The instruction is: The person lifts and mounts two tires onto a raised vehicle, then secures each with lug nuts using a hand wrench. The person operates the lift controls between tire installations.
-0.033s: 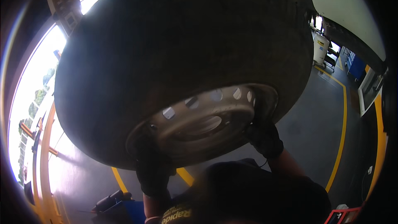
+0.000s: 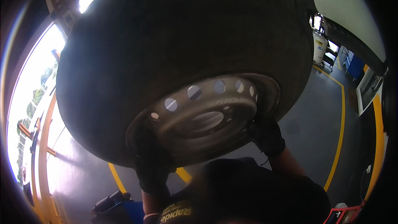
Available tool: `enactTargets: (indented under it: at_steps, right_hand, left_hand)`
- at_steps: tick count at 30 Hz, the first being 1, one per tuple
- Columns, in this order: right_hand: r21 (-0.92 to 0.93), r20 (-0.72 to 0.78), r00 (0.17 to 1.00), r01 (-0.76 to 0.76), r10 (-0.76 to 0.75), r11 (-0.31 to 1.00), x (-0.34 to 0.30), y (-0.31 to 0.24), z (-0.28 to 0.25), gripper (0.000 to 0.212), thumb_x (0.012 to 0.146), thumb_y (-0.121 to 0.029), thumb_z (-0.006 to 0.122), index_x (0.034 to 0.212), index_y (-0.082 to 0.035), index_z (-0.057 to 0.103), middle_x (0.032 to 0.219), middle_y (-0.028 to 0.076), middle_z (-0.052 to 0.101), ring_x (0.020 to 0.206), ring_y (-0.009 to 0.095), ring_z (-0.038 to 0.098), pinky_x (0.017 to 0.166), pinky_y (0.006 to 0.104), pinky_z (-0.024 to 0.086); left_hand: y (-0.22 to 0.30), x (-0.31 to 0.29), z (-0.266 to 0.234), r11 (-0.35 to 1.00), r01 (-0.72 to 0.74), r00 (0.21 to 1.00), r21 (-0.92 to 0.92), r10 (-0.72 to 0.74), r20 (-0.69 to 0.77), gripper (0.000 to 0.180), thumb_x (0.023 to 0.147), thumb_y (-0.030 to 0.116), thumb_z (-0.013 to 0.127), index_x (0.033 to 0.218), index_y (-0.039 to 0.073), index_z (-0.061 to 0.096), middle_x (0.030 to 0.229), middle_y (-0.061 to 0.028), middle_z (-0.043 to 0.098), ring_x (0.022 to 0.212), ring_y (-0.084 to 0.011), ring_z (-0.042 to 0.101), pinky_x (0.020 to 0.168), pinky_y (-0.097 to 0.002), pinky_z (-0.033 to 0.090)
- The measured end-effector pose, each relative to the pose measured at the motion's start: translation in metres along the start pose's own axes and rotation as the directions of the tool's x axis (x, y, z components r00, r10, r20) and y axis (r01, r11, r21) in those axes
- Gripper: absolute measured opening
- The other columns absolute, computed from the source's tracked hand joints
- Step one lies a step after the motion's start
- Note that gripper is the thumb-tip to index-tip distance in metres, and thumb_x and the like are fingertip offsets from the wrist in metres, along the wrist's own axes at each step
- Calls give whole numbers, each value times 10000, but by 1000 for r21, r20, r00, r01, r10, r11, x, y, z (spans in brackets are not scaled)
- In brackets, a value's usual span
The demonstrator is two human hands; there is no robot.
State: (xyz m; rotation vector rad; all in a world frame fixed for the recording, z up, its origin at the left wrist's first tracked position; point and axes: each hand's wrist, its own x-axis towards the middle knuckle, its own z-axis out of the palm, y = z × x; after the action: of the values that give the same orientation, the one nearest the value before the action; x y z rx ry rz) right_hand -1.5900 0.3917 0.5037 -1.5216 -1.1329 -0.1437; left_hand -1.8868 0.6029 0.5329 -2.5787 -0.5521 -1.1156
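A large car wheel fills the upper middle, its dark tyre (image 2: 182,37) tilted so that the steel rim (image 2: 236,107) faces my chest. Round holes ring the rim around a wider centre opening. My left hand (image 2: 152,166), in a black glove, is closed on the rim's left lower edge, its fingers mostly lost in shadow. At the right lower edge my right hand (image 2: 267,137), gloved likewise, grips the rim, with its fingertips reaching inside. The wheel is held up between both hands, above the floor.
A pale vehicle panel (image 2: 352,10) hangs at upper right. Beyond stand a white canister (image 2: 320,49) on wheels and a blue cabinet (image 2: 354,66). A black cylinder (image 2: 107,201) lies by a blue object (image 2: 134,210) at lower left; a red frame (image 2: 342,215) is at lower right.
The wheel has tipped and turned slightly, so its rim sits higher in view and shows more of its holes. Both hands keep their hold.
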Motion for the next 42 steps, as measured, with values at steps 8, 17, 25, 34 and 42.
enactTargets:
  at_steps: [8, 17, 25, 34, 42]
  right_hand:
    - [261, -250, 927, -213, 279, 941, 42, 4, 25, 357, 908, -139, 652, 1212, 13, 542, 847, 104, 623, 740, 258, 619, 647, 363, 520]
    - [611, -500, 758, -35, 419, 791, 147, -29, 74, 570, 853, -111, 607, 1395, -31, 449, 686, -29, 337, 593, 59, 354, 548, 183, 320]
    - [644, -519, 772, 72, 366, 762, 191, -34, 82, 263, 904, -90, 572, 1164, -102, 534, 694, -43, 387, 614, 45, 369, 549, 206, 326]
    - [608, -601, 712, 114, 362, 785, 231, 25, 82, 381, 899, 17, 529, 1261, -103, 526, 742, -52, 410, 630, 40, 383, 543, 188, 317]
    - [581, -598, 737, 127, 315, 804, 247, 36, 48, 140, 904, -21, 544, 879, -157, 519, 748, -22, 445, 630, 70, 435, 566, 208, 352]
  left_hand:
    - [-14, 124, 75, 109, 143, 894, -984, -440, 81, 196, 722, -94, 710, 909, -46, 679, 1238, -230, 626, 1105, -327, 633, 896, -367, 507]
    - [-94, 260, 165, 425, -394, 912, -815, 74, -403, 198, 795, -62, 635, 991, -43, 658, 903, -135, 636, 666, -168, 584, 589, -262, 451]
    - [-82, 369, 213, -571, 161, 987, -805, 111, 118, 466, 943, 57, 515, 1389, -50, 431, 764, 2, 486, 536, -36, 350, 486, -182, 316]
    - [-73, 411, 281, -800, 190, 982, -569, 152, 115, 543, 831, -14, 541, 1368, -23, 461, 1065, -156, 658, 544, -67, 506, 498, -202, 430]
    - [-55, 438, 295, -560, -108, 982, -822, 66, -175, 360, 919, 54, 551, 1272, 24, 489, 1197, -110, 594, 552, -46, 446, 477, -180, 408]
